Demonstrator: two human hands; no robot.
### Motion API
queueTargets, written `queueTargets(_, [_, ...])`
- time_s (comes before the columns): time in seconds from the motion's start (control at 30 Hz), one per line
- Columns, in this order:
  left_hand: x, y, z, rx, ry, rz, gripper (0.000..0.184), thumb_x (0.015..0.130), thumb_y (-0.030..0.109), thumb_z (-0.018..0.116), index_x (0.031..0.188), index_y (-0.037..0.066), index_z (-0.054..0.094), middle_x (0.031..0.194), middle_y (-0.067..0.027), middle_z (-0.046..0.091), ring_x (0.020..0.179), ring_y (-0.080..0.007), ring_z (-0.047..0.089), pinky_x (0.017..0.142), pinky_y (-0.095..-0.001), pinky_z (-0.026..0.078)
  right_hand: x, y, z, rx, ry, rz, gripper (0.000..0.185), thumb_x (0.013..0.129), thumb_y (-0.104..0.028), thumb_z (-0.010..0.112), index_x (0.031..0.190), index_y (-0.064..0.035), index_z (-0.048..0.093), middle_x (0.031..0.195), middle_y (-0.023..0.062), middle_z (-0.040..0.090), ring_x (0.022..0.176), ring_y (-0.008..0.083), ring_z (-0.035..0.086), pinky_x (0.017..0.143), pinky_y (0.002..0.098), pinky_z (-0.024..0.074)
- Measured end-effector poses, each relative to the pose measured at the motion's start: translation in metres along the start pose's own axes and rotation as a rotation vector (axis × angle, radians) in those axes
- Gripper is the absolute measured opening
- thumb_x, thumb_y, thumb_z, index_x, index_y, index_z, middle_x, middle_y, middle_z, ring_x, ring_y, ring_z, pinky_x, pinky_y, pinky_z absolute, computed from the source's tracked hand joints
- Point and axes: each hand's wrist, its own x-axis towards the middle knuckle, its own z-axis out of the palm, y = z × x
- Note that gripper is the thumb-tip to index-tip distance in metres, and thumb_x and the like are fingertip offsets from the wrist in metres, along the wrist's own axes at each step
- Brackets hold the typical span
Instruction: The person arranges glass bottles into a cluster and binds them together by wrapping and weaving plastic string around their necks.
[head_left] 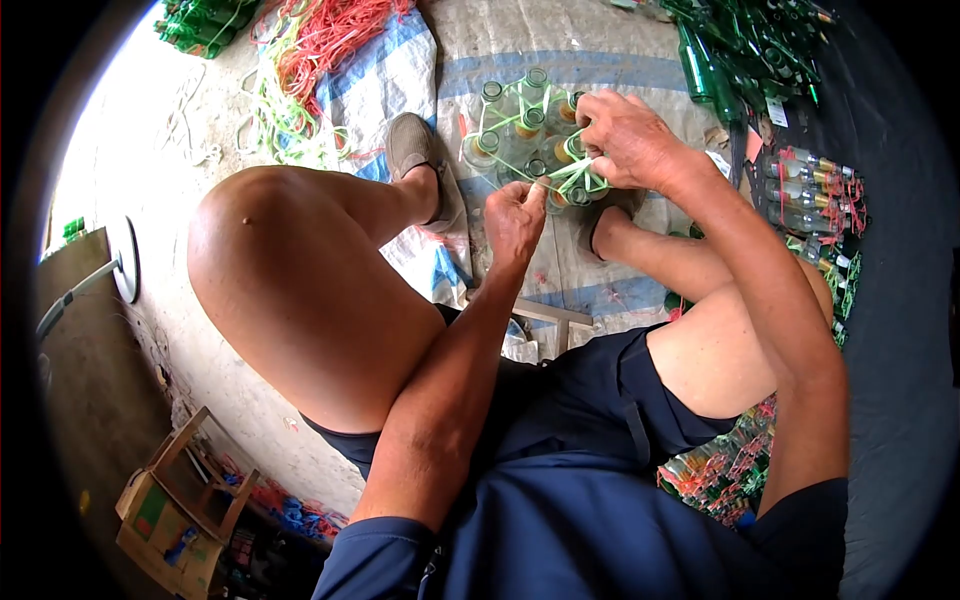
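A cluster of clear glass bottles (505,150) stands upright on the floor sheet between my feet, with green plastic string (578,186) running around and between the necks. My left hand (514,222) is at the near side of the cluster, thumb and fingers pinched on the string. On the right side my right hand (636,142) is above the bottles, fingers curled and closed on the string, which crosses in several strands between both hands. Its fingertips partly hide the bottle necks on that side. Orange-brown patches show inside or on some bottles.
A white and blue striped sheet (610,72) covers the floor. Red plastic string (335,42) lies heaped at upper left. Green bottles (745,60) are piled at upper right, above tied bundles of clear bottles (805,195). A wooden frame (190,450) stands at lower left.
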Motion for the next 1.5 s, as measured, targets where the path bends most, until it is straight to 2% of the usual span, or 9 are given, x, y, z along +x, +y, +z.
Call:
queueTargets(0.1, [-0.001, 0.005, 0.000, -0.042, -0.027, 0.004, 0.037, 0.096, 0.030, 0.074, 0.085, -0.006, 0.076, 0.061, -0.0122, 0.064, 0.059, -0.0131, 0.057, 0.058, -0.0357, 0.047, 0.000, 0.008, 0.007, 0.009, 0.035, 0.047, 0.011, 0.074, -0.010, 0.076, 0.079, -0.0071, 0.067, 0.107, 0.0085, 0.058, 0.108, 0.0299, 0.058, 0.090, 0.0446, 0.0458])
queueTargets(0.2, [-0.004, 0.009, 0.000, -0.080, -0.054, 0.013, 0.039, 0.101, 0.029, 0.073, 0.081, -0.005, 0.071, 0.065, 0.0032, 0.055, 0.060, -0.0066, 0.044, 0.052, -0.0288, 0.035, 0.002, 0.011, 0.014, -0.063, 0.097, 0.021, 0.012, 0.078, -0.012, 0.076, 0.085, -0.0069, 0.067, 0.106, 0.0096, 0.058, 0.105, 0.0304, 0.059, 0.089, 0.0447, 0.0455])
queueTargets(0.3, [-0.003, 0.008, 0.001, -0.109, -0.056, 0.018, 0.038, 0.101, 0.028, 0.073, 0.081, -0.005, 0.071, 0.065, 0.0044, 0.053, 0.060, -0.0062, 0.043, 0.052, -0.0286, 0.033, 0.007, 0.011, 0.018, -0.119, 0.137, -0.025, 0.012, 0.083, -0.012, 0.075, 0.090, -0.0067, 0.067, 0.105, 0.0102, 0.058, 0.104, 0.0308, 0.059, 0.088, 0.0441, 0.0456])
queueTargets(0.6, [-0.009, 0.015, 0.002, -0.181, -0.080, 0.019, 0.035, 0.102, 0.024, 0.071, 0.081, -0.003, 0.072, 0.065, 0.0060, 0.050, 0.060, -0.0049, 0.040, 0.052, -0.0283, 0.031, 0.018, 0.017, 0.020, -0.119, 0.118, -0.015, 0.002, 0.089, -0.004, 0.067, 0.090, -0.0053, 0.065, 0.101, 0.0120, 0.058, 0.102, 0.0313, 0.061, 0.084, 0.0433, 0.0468])
queueTargets(0.77, [-0.008, 0.008, 0.006, -0.173, -0.070, 0.033, 0.033, 0.103, 0.021, 0.070, 0.081, -0.004, 0.072, 0.065, 0.0068, 0.049, 0.060, -0.0046, 0.040, 0.053, -0.0281, 0.031, 0.019, 0.019, 0.029, -0.125, 0.182, -0.001, 0.005, 0.089, -0.003, 0.064, 0.090, -0.0068, 0.066, 0.097, 0.0113, 0.059, 0.097, 0.0315, 0.064, 0.081, 0.0436, 0.0485])
queueTargets(1.0, [-0.009, 0.012, 0.006, -0.145, -0.073, 0.040, 0.032, 0.102, 0.020, 0.070, 0.081, -0.004, 0.072, 0.065, 0.0060, 0.050, 0.060, -0.0046, 0.041, 0.053, -0.0279, 0.033, 0.028, 0.009, 0.025, -0.133, 0.123, 0.114, 0.006, 0.084, -0.005, 0.068, 0.088, -0.0081, 0.069, 0.089, 0.0138, 0.071, 0.089, 0.0378, 0.073, 0.072, 0.0510, 0.0547])
queueTargets(1.07, [-0.008, 0.011, 0.007, -0.143, -0.053, 0.055, 0.031, 0.101, 0.021, 0.070, 0.082, -0.004, 0.075, 0.059, 0.0004, 0.054, 0.058, -0.0069, 0.045, 0.053, -0.0306, 0.037, 0.032, 0.008, 0.020, -0.101, 0.043, 0.167, 0.005, 0.083, -0.006, 0.069, 0.087, -0.0079, 0.070, 0.085, 0.0152, 0.073, 0.086, 0.0394, 0.074, 0.070, 0.0526, 0.0558])
queueTargets(1.43, [-0.011, 0.021, -0.002, -0.056, -0.065, 0.074, 0.024, 0.096, 0.016, 0.071, 0.086, -0.005, 0.078, 0.058, -0.0042, 0.059, 0.057, -0.0080, 0.051, 0.054, -0.0306, 0.041, 0.042, 0.009, 0.020, -0.038, 0.011, 0.282, 0.006, 0.080, -0.010, 0.072, 0.085, -0.0087, 0.075, 0.087, 0.0176, 0.075, 0.089, 0.0409, 0.074, 0.075, 0.0516, 0.0582])
queueTargets(1.5, [-0.009, 0.016, -0.005, -0.069, -0.073, 0.034, 0.025, 0.096, 0.017, 0.073, 0.088, -0.006, 0.077, 0.065, 0.0003, 0.060, 0.062, -0.0069, 0.050, 0.057, -0.0286, 0.041, 0.045, 0.009, 0.018, 0.008, -0.035, 0.358, 0.011, 0.080, -0.009, 0.072, 0.091, -0.0094, 0.076, 0.092, 0.0169, 0.076, 0.094, 0.0401, 0.074, 0.079, 0.0510, 0.0585])
